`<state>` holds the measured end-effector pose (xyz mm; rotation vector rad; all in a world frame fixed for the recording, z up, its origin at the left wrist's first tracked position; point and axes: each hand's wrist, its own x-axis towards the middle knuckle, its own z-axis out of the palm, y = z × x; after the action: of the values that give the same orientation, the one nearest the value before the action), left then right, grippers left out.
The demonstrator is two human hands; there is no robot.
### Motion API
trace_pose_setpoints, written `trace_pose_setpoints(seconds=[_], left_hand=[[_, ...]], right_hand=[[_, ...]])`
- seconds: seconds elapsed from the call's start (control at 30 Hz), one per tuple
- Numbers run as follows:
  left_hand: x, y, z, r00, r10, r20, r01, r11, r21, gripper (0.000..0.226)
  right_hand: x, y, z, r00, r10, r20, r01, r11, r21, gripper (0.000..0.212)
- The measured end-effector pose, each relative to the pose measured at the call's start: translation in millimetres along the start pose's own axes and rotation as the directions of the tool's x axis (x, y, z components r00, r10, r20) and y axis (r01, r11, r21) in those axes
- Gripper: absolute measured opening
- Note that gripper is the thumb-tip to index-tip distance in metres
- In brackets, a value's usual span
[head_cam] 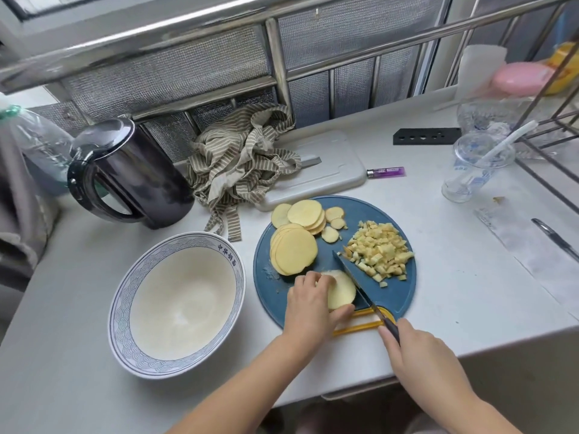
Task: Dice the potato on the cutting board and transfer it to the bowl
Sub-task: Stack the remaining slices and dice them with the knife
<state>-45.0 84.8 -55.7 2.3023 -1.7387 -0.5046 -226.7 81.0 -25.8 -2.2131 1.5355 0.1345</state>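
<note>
A round blue cutting board (394, 296) lies on the counter. On it are stacked potato slices (296, 250), more slices (305, 213) at the back, and a heap of diced potato (380, 250) on the right. My left hand (308, 303) holds down a small stack of slices (341, 291) at the board's near edge, fingers curled round it. My right hand (416, 352) grips the handle of a dark knife (351, 277), whose blade rests against the right side of that stack. The white, blue-rimmed bowl (177, 305) stands to the left of the board, with nothing in it.
A black kettle (125, 173) and a striped cloth (244, 164) sit behind the bowl. A white board (329, 170), a purple lighter (385, 172), a black block (427, 136) and a plastic cup (470, 170) lie behind and right. A metal rack (551, 120) stands far right.
</note>
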Motion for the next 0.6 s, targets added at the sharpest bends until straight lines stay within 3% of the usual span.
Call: trace_pose_setpoints(seconds=[0.17, 0.37, 0.6], left_hand=[[6, 3, -3, 0.994, -0.11, 0.002, 0.11, 0.993, 0.05, 0.063], [5, 1, 0, 0.997, -0.067, 0.042, 0.063, 0.994, 0.093, 0.079], [6, -3, 0, 0.998, 0.019, 0.064, -0.026, 0.994, 0.106, 0.069]], right_hand=[[4, 13, 3, 0.999, 0.033, 0.009, -0.034, 0.994, 0.1, 0.033], [9, 21, 6, 0.999, 0.034, 0.008, -0.035, 0.989, 0.144, 0.035], [15, 30, 10, 0.998, 0.058, 0.01, -0.059, 0.97, 0.234, 0.033]])
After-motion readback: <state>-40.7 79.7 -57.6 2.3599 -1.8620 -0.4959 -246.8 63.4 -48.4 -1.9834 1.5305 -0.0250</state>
